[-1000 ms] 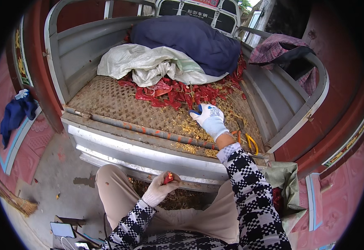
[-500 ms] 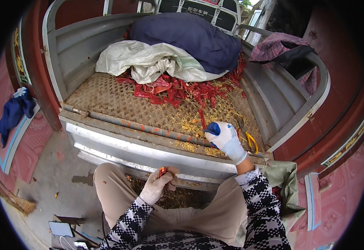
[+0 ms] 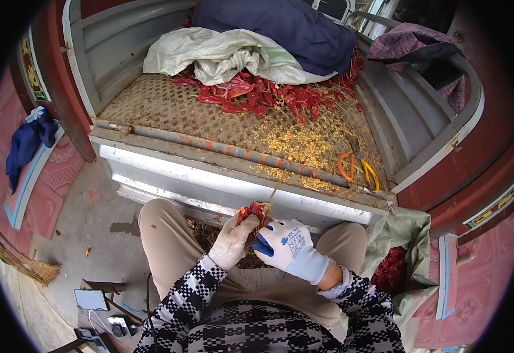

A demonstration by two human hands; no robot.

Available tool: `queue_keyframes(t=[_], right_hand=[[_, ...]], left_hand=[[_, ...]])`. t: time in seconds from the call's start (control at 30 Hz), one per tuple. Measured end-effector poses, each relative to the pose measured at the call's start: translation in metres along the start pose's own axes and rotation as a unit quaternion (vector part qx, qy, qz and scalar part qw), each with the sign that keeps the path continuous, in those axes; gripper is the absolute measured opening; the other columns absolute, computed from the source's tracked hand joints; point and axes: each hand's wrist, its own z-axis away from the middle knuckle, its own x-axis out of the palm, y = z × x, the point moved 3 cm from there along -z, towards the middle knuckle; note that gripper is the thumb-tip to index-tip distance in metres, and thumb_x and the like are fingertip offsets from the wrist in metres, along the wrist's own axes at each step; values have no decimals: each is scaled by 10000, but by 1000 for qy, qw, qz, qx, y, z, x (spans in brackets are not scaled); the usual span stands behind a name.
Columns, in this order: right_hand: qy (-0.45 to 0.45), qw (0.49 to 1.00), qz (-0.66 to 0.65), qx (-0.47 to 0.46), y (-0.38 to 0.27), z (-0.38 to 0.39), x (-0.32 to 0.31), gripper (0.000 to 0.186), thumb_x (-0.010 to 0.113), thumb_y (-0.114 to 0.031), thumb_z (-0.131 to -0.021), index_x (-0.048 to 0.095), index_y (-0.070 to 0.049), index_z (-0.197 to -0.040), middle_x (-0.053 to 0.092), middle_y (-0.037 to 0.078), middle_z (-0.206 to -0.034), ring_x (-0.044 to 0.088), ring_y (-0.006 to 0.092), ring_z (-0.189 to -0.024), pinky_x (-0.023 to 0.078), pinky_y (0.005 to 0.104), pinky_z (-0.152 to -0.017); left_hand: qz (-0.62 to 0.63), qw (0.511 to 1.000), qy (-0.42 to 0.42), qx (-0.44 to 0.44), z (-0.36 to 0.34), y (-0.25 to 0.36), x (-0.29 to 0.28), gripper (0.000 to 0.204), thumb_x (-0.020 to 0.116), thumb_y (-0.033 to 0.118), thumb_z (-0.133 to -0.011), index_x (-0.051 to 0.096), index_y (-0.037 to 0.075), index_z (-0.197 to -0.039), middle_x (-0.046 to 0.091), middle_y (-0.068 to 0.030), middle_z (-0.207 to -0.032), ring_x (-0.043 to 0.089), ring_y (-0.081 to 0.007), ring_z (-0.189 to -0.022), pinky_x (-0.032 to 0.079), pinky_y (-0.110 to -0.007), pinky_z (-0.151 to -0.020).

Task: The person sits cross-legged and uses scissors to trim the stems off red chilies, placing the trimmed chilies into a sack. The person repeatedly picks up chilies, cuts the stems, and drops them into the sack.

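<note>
Holding: both hands meet over the lap, just below the rim of a grey metal cart bed (image 3: 169, 167), working one dried red chili (image 3: 256, 212).
Left hand: the left hand (image 3: 232, 241) wears a pale knit glove; its fingers are closed around the lower part of the chili.
Right hand: the right hand (image 3: 289, 247) wears a white glove with blue fingertips; its fingers (image 3: 263, 244) are pinched together against the chili, touching the left hand.
Chili: it sits between the two hands, upright, with a pale stem (image 3: 271, 197) sticking up toward the cart's edge.
Chili pile: a heap of red chilies (image 3: 269, 97) lies far back on the woven mat (image 3: 151, 109) lining the bed, well apart from the hands.
Seeds: yellow seeds (image 3: 295, 141) are scattered over the mat between the heap and the near rim.
Scissors: an orange-and-yellow handled pair of scissors (image 3: 357, 170) lies at the right front corner of the bed.
Sacks: a white sack (image 3: 210, 53) and a dark blue bundle (image 3: 292, 26) rest behind the heap.
Bag: a greenish sack (image 3: 404, 235) beside the right knee holds more red chilies (image 3: 389, 270).
Floor: a blue cloth (image 3: 27, 141) lies at the left on red tiles; a phone (image 3: 90, 300) lies near the left knee.
</note>
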Motion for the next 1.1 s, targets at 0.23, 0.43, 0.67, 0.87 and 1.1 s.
queue_keyframes(t=[0.23, 0.43, 0.67, 0.87, 1.1], right_hand=[[177, 983, -26, 35, 31, -6, -3, 593, 794, -362, -670, 610, -97, -1168, 629, 125, -961, 605, 327, -891, 488, 439, -767], [111, 962, -242, 58, 43, -18, 21, 508, 737, -253, -749, 611, -78, -1210, 639, 148, -1001, 606, 351, -905, 499, 437, -808], [131, 977, -166, 16, 32, -11, 15, 396, 666, -179, -742, 651, -28, -1107, 654, 172, -960, 612, 386, -865, 501, 456, -812], [91, 908, -373, 165, 49, -4, 47, 261, 598, -166, -887, 641, 18, -1067, 671, 123, -896, 638, 201, -812, 517, 344, -739], [41, 616, -731, 291, 51, 4, 66, 249, 548, -190, -991, 622, 40, -1050, 666, 58, -910, 636, 141, -822, 530, 275, -693]], left_hand=[[-123, 992, 17, 23, -2, -3, -7, 245, 526, 252, -965, 578, 23, -1038, 605, -24, -827, 578, -110, -734, 485, -253, -673], [-167, 986, 20, -11, 3, 3, -12, 269, 538, 299, -955, 580, 43, -1024, 591, -6, -789, 533, -88, -675, 466, -234, -625], [-155, 988, 12, -28, 5, 6, -4, 245, 548, 280, -967, 591, 41, -931, 594, -19, -753, 569, -88, -643, 505, -231, -611], [-124, 991, -14, -40, 9, 8, 1, 184, 554, 162, -912, 602, -4, -976, 466, 17, -649, 385, -74, -544, 298, -238, -497], [-113, 991, -48, -60, 14, 12, 0, 211, 595, 155, -913, 607, -15, -1039, 453, 21, -638, 380, -70, -541, 310, -236, -506]])
